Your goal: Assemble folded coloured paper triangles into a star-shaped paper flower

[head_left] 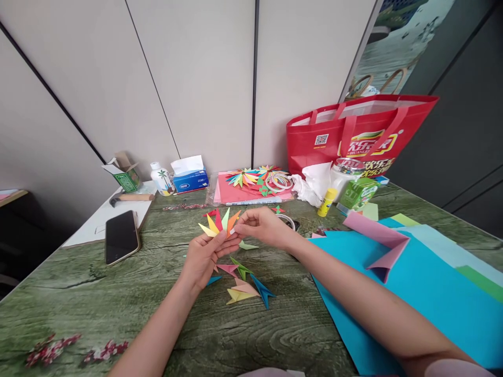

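Observation:
A fan of folded paper points (216, 222) in yellow, red, pale green and orange is held up above the table. My left hand (204, 255) grips it from below, with the thumb across its base. At its right side the fingers of my right hand (264, 226) are closed in a pinch by the orange point; whether they hold a separate piece is hidden. Beneath my hands lie loose folded pieces: a blue one (263, 291), a yellow one (240, 295), a green one (241, 267) and a pink one (228, 269).
Blue paper sheets (353, 293) and a folded pink strip (379, 235) lie at right. Behind stand a yellow glue stick (327, 203), a red bag (318, 146) and a tissue pack (191, 180). Finished paper stars (241, 178) lie there too. A phone (121, 236) and a hammer (133, 197) are at left.

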{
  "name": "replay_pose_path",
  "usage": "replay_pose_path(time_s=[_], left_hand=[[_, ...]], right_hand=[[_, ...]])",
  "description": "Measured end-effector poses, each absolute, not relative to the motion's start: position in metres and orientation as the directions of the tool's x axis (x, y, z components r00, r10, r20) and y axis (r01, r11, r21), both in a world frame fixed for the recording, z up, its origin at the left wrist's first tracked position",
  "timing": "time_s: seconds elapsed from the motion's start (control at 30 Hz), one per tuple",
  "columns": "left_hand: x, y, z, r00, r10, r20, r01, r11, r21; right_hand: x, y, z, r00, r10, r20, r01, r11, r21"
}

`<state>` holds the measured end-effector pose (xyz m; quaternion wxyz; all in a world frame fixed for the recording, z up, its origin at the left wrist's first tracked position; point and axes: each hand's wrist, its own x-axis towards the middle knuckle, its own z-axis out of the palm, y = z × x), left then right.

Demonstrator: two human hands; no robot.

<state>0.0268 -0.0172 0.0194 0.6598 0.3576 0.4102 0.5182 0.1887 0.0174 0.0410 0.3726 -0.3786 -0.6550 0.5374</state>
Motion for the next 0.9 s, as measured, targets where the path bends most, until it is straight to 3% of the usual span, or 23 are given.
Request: replay_pose_path(time_s=[0.9], left_hand=[[0.0276, -0.0206, 0.0200, 0.113, 0.982, -0.150, -0.426, 0.184, 0.886]], right_hand=[[0.1823, 0.0165, 0.0342, -0.369, 0.924, 0.105, 0.068, 0.140, -0.988]])
